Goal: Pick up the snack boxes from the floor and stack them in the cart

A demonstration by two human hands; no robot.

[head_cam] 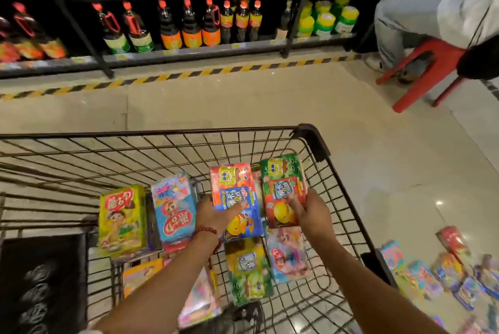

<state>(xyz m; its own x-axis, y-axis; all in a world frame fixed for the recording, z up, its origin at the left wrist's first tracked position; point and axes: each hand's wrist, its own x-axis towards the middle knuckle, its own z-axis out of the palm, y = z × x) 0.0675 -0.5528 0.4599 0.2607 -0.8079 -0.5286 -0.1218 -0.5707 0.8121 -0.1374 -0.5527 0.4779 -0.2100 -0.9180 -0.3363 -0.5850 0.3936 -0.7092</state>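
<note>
Both my hands are inside the black wire cart (314, 142). My left hand (216, 216) grips a red and blue snack box (233, 188) by its near end. My right hand (310, 213) grips a green and red snack box (283, 185) right beside it. Both boxes hover over other boxes lying in the cart: a yellow box (121, 219) and a light blue box (174, 209) at the left, a green box (248, 271) and a pink box (287, 255) underneath. Several more snack boxes (442, 271) lie on the floor to the right of the cart.
Shelves of drink bottles (189, 26) run along the far side behind a yellow and black floor stripe (172, 76). A person sits on a red plastic stool (424, 69) at the upper right. A black bag (40, 282) fills the cart's near left corner.
</note>
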